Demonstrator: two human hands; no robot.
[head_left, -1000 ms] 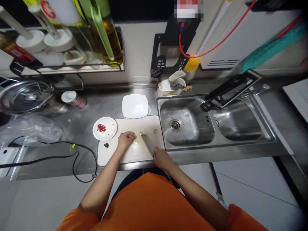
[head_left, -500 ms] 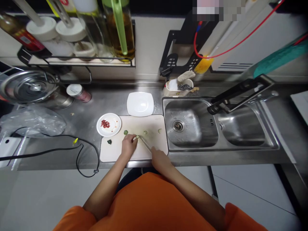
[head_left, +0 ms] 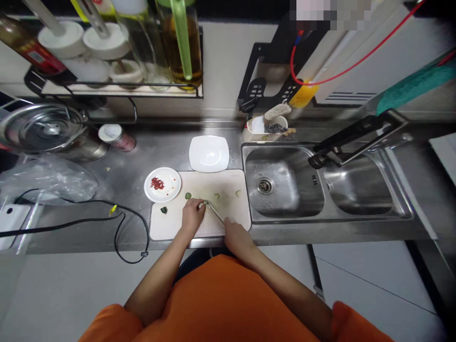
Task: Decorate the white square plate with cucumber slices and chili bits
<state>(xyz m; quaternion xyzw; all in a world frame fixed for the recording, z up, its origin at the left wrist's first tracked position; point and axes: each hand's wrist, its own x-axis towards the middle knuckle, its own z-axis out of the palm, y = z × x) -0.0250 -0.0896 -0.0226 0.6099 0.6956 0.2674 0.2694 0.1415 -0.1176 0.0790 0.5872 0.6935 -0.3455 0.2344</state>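
My right hand point(head_left: 238, 237) is closed round the handle of a knife point(head_left: 215, 213), whose blade points up and left over a white cutting board point(head_left: 171, 225). At the blade's tip is a small pale-green vegetable piece point(head_left: 205, 203), perhaps cucumber. The fingers of my left hand point(head_left: 193, 213) pinch this piece and partly hide it. Several green slices lie about on the board, among them a round slice point(head_left: 188, 195) and a dark green end piece point(head_left: 163, 210). A round white plate point(head_left: 173, 192) with chopped red bits point(head_left: 157, 183) overlaps the board's upper left corner.
A squarish white plate point(head_left: 208, 153) stands behind the board. To the right is a double steel sink point(head_left: 285, 190) with a black faucet point(head_left: 345, 137). On the left are a black cable point(head_left: 117, 237), a plastic bag point(head_left: 50, 178), a lidded pot point(head_left: 81, 147) and a canister point(head_left: 117, 137).
The knife tip and the vegetable piece have shifted slightly under my fingers. Both hands stay at nearly the same place, and the whole view has moved a little.
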